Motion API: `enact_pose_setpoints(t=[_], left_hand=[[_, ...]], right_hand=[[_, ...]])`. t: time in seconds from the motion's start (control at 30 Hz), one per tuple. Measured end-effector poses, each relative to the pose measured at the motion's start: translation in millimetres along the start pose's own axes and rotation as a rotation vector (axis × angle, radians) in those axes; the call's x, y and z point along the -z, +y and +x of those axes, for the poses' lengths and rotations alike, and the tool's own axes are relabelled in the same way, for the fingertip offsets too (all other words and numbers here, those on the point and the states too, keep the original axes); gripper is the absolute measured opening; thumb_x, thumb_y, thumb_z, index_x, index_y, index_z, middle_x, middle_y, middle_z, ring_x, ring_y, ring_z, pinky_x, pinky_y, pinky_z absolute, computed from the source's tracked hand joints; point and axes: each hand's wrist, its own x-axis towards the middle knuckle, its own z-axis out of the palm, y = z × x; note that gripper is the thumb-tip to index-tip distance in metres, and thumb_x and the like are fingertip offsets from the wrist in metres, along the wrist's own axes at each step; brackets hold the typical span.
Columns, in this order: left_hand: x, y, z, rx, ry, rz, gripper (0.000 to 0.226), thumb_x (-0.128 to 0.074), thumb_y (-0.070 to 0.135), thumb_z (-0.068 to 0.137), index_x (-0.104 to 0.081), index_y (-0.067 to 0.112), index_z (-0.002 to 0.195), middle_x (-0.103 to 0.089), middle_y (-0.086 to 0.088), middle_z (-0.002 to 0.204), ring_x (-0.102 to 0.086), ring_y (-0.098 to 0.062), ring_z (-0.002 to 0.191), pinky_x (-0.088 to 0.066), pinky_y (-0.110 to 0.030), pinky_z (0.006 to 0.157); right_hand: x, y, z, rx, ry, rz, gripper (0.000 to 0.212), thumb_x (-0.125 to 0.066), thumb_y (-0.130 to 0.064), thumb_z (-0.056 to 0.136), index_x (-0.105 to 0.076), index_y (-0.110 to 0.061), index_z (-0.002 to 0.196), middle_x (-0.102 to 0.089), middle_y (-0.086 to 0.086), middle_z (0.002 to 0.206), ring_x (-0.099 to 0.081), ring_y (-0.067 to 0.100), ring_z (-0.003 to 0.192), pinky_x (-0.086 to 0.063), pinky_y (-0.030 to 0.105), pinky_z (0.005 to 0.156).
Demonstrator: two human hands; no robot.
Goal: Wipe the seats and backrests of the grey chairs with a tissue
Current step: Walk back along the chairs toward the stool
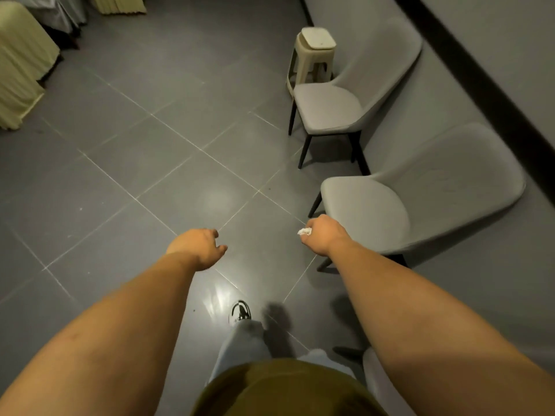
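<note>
Over at 9 to 10 o'clock there's some cream-draped furniture (21, 64) against the edge of the room, nothing to do with the job, just something to not back into.

Left hand (198, 247) hangs out over the floor tiles (120, 163) at roughly 11 o'clock from the body, fingers loosely curled and holding nothing. So it's free, but it isn't bracing anything either. If the wiping push is firm, these light chairs on thin dark legs could skate on that glossy tile with no hand steadying the back.

Down at 6 o'clock one shoe (240, 311) is mid-step on a shiny patch. Looks slick to me, so a slip while leaning in is possible.

Right hand (322, 235) is fisted round the tissue (304, 232), only a small white scrap pokes out at the knuckles. It sits just off the front edge of the near grey chair (390, 205) at 1 o'clock, not touching the seat yet. A wad that small may shred or just get smeared by bare knuckles instead of paper.

The far grey chair (339, 106) at 12 to 1 o'clock has a beige plastic stool (312, 55) right behind it near the wall (510, 31). Reaching round that backrest could knock the stool, and the backrests hugging the wall are easy to skip.
</note>
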Motion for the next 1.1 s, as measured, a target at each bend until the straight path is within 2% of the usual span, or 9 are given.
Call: enact_pose_setpoints(t=[0.3,0.57,0.87,0.97,1.1], left_hand=[[81,-20,116,-0.111,-0.012,0.061,0.054,-0.044,0.054,0.093,-0.046,0.020,0.136,-0.059,-0.006,0.129,-0.055,-0.028,0.114,-0.046,-0.038,0.091],[121,1,206,-0.167,-0.006,0.083,0.055,-0.043,0.053,0.094,-0.046,0.019,0.137,-0.055,-0.007,0.132,-0.053,-0.029,0.115,-0.046,-0.039,0.093],[201,23,336,-0.004,-0.003,0.107,0.054,-0.042,0.053,0.095,-0.044,0.019,0.137,-0.057,-0.007,0.130,-0.054,-0.029,0.113,-0.047,-0.042,0.095],[217,48,369,-0.015,0.023,0.059,0.054,-0.042,0.053,0.095,-0.045,0.020,0.137,-0.056,-0.007,0.131,-0.055,-0.029,0.113,-0.047,-0.041,0.094],[234,69,403,-0.041,0.045,0.027,0.054,-0.041,0.054,0.094,-0.046,0.020,0.136,-0.054,-0.006,0.133,-0.051,-0.028,0.118,-0.046,-0.041,0.093]], right_hand=[[41,-41,84,-0.067,-0.005,0.091,0.038,-0.055,-0.040,0.096,-0.068,-0.013,0.118,-0.064,0.010,0.116,-0.062,0.030,0.102,-0.052,0.039,0.090],[108,-33,182,-0.096,0.043,0.078,0.035,-0.058,-0.038,0.093,-0.069,-0.015,0.118,-0.064,0.011,0.119,-0.061,0.032,0.106,-0.051,0.037,0.090],[182,-11,338,0.009,-0.010,0.055,0.035,-0.055,-0.040,0.095,-0.070,-0.012,0.111,-0.064,0.011,0.113,-0.062,0.031,0.100,-0.053,0.037,0.087],[209,-2,379,0.029,-0.043,0.006,0.037,-0.053,-0.041,0.097,-0.069,-0.013,0.116,-0.064,0.011,0.116,-0.061,0.032,0.103,-0.051,0.036,0.088],[239,-2,427,0.051,-0.093,-0.046,0.037,-0.051,-0.042,0.097,-0.069,-0.011,0.109,-0.065,0.012,0.114,-0.061,0.033,0.101,-0.053,0.039,0.088]])
